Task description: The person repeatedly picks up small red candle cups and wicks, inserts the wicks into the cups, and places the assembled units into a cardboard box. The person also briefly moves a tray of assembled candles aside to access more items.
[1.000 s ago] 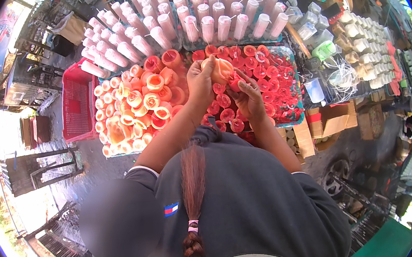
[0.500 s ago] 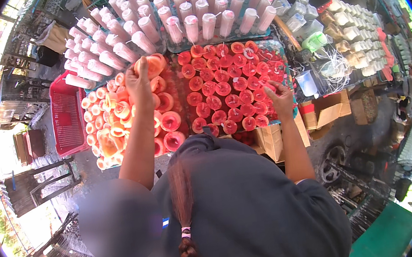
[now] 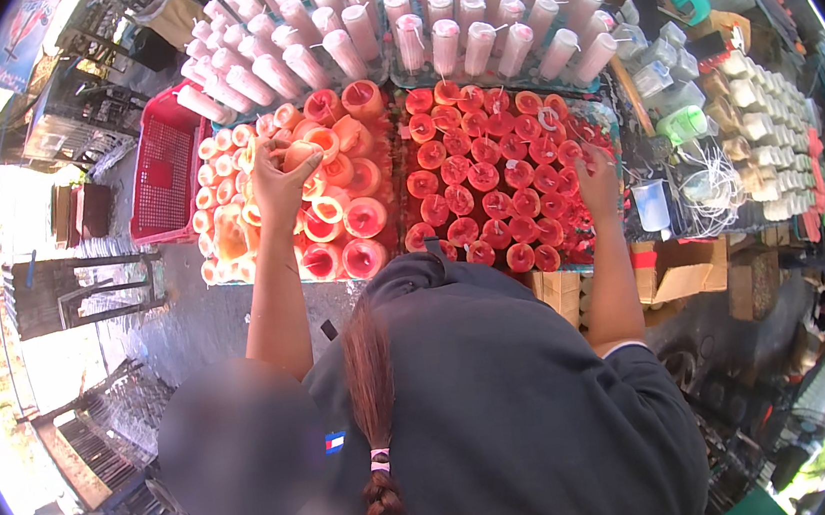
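My left hand (image 3: 276, 186) is closed on an orange wax cup (image 3: 299, 155), thumb and fingers around its side. It hangs over a crowded group of hollow orange-red wax cups (image 3: 365, 216) of mixed sizes, most with their openings upward. To the right stands a tray of small red candles (image 3: 487, 176), packed close, with pale wicks showing. My right hand (image 3: 599, 183) is at the right side of that tray, its fingers curled in beside the outermost candles. What lies between those fingertips is too small to make out.
Tall pale-pink candles (image 3: 478, 47) with wicks stand in rows on trays behind. A red plastic basket (image 3: 162, 173) is at the left. On the right are clear containers (image 3: 655, 76), a bundle of white wicks (image 3: 712, 188), stacked pale molds (image 3: 756, 126) and an open cardboard box (image 3: 690, 266).
The view has shifted, so the trays sit farther right. My left hand has moved left and nearer over the orange cups, with a cup in it. My right hand stays by the tray's right side.
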`<state>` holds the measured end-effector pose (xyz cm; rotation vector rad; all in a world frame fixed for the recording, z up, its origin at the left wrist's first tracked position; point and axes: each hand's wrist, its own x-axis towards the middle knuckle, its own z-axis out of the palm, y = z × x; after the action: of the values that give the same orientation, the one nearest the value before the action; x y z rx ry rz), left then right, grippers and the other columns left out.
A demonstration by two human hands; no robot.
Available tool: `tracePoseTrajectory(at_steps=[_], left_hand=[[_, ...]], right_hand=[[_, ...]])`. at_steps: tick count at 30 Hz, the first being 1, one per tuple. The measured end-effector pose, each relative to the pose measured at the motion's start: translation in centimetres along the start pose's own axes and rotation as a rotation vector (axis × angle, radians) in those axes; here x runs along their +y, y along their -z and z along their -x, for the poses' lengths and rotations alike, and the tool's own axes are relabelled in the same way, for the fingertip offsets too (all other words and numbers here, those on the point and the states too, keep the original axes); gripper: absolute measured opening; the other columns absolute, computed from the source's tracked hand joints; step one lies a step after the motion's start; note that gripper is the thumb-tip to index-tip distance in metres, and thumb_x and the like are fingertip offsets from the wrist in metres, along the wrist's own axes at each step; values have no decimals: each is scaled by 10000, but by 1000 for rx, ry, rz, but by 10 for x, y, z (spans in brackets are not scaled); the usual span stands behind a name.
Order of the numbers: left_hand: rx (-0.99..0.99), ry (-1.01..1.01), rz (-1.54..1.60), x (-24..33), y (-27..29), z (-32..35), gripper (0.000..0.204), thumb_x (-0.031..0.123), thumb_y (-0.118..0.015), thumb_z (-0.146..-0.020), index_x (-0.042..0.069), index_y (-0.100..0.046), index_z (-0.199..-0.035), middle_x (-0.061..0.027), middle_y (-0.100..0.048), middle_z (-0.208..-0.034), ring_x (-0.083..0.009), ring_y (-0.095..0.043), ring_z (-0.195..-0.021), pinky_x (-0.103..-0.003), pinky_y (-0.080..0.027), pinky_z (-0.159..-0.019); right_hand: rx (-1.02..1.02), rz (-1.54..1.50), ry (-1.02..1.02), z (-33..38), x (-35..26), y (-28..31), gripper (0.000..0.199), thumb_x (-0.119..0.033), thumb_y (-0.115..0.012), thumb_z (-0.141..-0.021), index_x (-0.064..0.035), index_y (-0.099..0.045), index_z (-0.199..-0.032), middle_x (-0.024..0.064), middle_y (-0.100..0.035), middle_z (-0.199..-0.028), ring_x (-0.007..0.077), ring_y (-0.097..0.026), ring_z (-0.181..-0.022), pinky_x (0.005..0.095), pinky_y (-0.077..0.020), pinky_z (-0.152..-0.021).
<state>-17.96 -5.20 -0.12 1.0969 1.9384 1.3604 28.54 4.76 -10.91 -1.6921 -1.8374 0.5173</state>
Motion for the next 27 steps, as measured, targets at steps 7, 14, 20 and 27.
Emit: tracePoseTrajectory(at_steps=[7, 14, 20, 27], left_hand=[[36, -70, -362, -4, 11, 2, 434, 228, -783, -698, 39, -576, -1030, -107, -637, -912, -187, -617, -811, -306, -487, -711], [170, -215, -587, -13, 5, -50, 367, 286, -688, -774, 94, -591, -1071, -92, -651, -996, -285, -621, -910, -379, -472, -791], [8, -123, -912, -40, -3, -87, 416, 365, -639, -786, 171, -588, -1150, -73, -583, -1177, -265, -518, -1123, -457, -361, -954], [-27, -237, -827, -43, -6, -84, 458, 373, -672, -754, 140, -589, -1139, -75, -581, -1171, -293, -510, -1113, -441, -371, -956]], right_hand=[[-540, 201, -209, -64, -4, -6, 541, -215, -701, -655, -162, -518, -1161, 150, -566, -1170, 300, -553, -1073, 388, -488, -795], [-448, 29, -207, -57, 10, -17, 650, -274, -752, -619, -50, -495, -1173, 172, -576, -1153, 312, -548, -1094, 383, -459, -877], [-191, 63, -105, -35, 12, -29, 601, -252, -772, -595, -15, -572, -1110, 162, -611, -1072, 304, -570, -1036, 377, -456, -876], [62, -67, -28, -14, 2, -34, 499, -162, -765, -594, -49, -593, -1048, 135, -626, -1007, 296, -586, -964, 372, -462, -845]])
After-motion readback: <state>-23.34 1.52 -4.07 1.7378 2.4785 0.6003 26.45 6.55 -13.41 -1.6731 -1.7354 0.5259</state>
